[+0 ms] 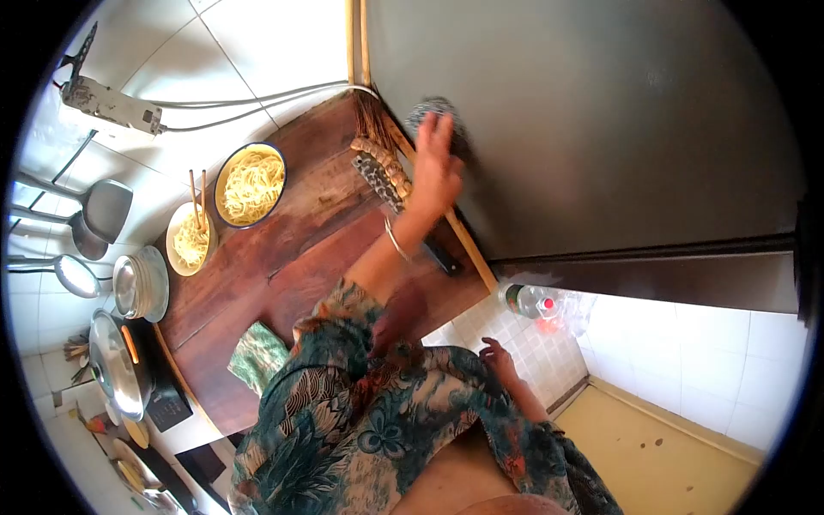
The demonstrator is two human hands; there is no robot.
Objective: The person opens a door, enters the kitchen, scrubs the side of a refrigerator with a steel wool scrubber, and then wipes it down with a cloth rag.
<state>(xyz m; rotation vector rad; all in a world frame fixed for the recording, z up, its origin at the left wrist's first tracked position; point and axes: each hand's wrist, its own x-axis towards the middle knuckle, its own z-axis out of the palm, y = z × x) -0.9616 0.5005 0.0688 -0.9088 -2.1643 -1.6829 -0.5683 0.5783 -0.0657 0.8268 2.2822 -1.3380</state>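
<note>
Where left hand [440,167] reaches, grey pad [429,108], blurred, long axis unclear

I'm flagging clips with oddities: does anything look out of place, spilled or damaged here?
Dark spots mark the yellowish surface at lower right, standing out against its otherwise plain colour; I can't tell whether they are dirt, a spill or damage. No spill shows around the noodles.
</note>
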